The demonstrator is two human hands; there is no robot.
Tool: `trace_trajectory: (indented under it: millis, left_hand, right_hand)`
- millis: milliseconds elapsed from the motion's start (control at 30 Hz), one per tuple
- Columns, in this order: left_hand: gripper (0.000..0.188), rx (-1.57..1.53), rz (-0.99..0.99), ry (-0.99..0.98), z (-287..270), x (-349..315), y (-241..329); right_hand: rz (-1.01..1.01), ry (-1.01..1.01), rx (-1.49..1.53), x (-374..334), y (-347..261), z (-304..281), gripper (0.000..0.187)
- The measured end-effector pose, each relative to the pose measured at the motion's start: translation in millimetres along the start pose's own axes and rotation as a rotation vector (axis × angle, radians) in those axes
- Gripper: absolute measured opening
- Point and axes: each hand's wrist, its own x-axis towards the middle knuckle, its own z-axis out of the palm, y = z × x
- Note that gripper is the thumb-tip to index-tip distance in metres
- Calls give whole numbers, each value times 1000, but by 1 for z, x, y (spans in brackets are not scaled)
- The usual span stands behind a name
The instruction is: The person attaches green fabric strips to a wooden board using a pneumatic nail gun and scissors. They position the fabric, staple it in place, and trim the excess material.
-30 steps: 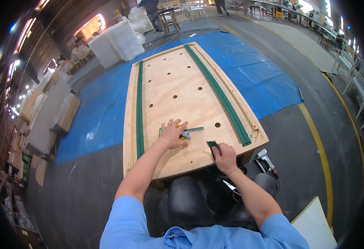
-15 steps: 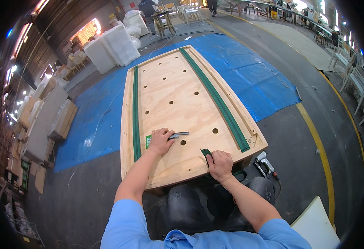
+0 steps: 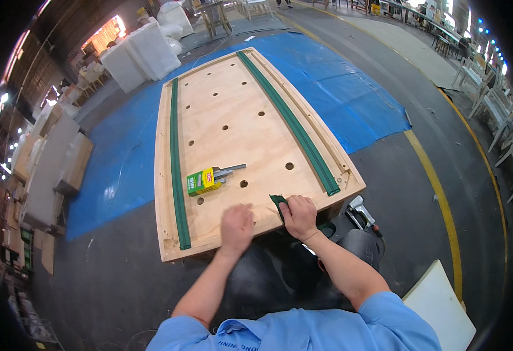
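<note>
My right hand (image 3: 301, 216) grips the end of a dark green webbing strap (image 3: 278, 203) at the near edge of a wooden panel (image 3: 209, 126). My left hand (image 3: 237, 227), blurred by motion, is over the same edge, to the left of the right hand; its fingers cannot be made out. Behind it on the panel rests a green and yellow box (image 3: 202, 182) with grey staple strips (image 3: 228, 170) sticking out. Two long green straps, one on the left (image 3: 177, 164) and one on the right (image 3: 291, 120), run along the panel, which has several round holes.
A staple gun (image 3: 358, 212) with a hose is beside the panel's near right corner. Blue sheeting (image 3: 350, 111) covers the floor beneath and beyond. White foam blocks (image 3: 139, 55) stand far left, chairs (image 3: 487, 99) at right. A pale foam slab (image 3: 440, 307) lies at lower right.
My left hand has moved off the staple box and back toward the near edge, uncovering the box. The right hand still holds the strap end. The view has shifted slightly.
</note>
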Motion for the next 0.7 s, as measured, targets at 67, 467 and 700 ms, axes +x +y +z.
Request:
trace_trajectory:
  millis: [67,467,700]
  left_hand:
    - [32,32,24,-81,9,-26,21]
    - [34,244,115,18,16,-43,32]
    - [34,237,108,31,18,-42,34]
  right_hand:
    - [145,1,189,-7,-3,-7,19]
    - [449,-307,320,-38,9,-67,69]
    - [459,-740,-83,-37,-3,-77,104]
